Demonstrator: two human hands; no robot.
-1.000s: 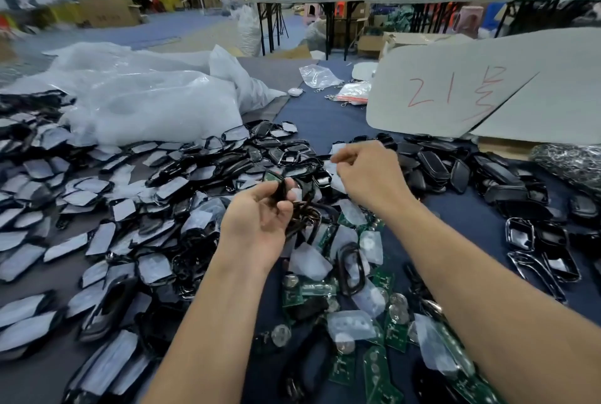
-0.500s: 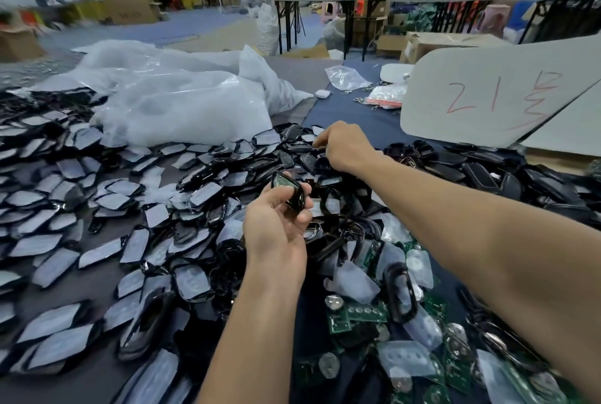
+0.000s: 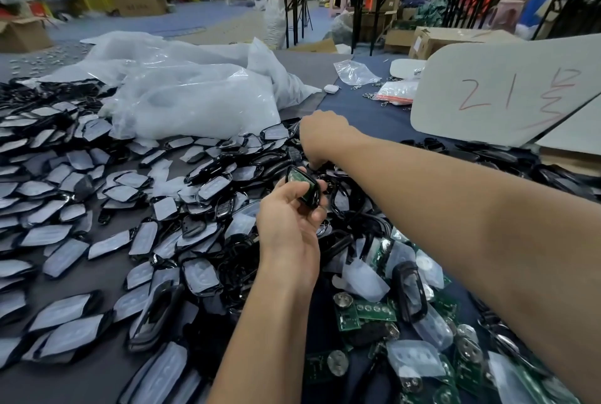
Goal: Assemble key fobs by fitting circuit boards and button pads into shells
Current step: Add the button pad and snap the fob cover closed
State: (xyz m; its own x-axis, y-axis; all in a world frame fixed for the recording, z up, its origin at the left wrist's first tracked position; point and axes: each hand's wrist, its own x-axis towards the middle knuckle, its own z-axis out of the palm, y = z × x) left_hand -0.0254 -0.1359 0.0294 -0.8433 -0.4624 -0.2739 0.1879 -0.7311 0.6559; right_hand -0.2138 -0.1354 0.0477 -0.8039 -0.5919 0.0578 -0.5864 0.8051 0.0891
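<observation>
Black shell (image 3: 304,187): where is it recorded? — Obs. 1

Held above the pile by the left hand (image 3: 287,221), near the middle of the view. A green board is seen seated inside it. It is gripped between the thumb and the curled fingers (image 3: 318,212). — Obs. 2

Right hand (image 3: 322,138): state to be entered? — Obs. 1

It is extended beyond the left hand, palm down, over the heap of black shells (image 3: 208,172). Its fingers (image 3: 313,163) are bent downward among the parts. Whether anything is pinched cannot be told, since the tips are hidden. — Obs. 2

Loose stock? — Obs. 1

Shells fitted with pale pads are spread over the grey surface (image 3: 81,374) to the left. Green circuit boards (image 3: 369,309) with round cells and translucent button pads (image 3: 364,280) are heaped on dark blue cloth (image 3: 357,107) under the right forearm. One empty black frame (image 3: 409,293) is laid on top of them. Clear plastic bags (image 3: 195,98) are noted behind the heap. A pale card (image 3: 487,104) marked "21" in red is noted at far right. — Obs. 2
</observation>
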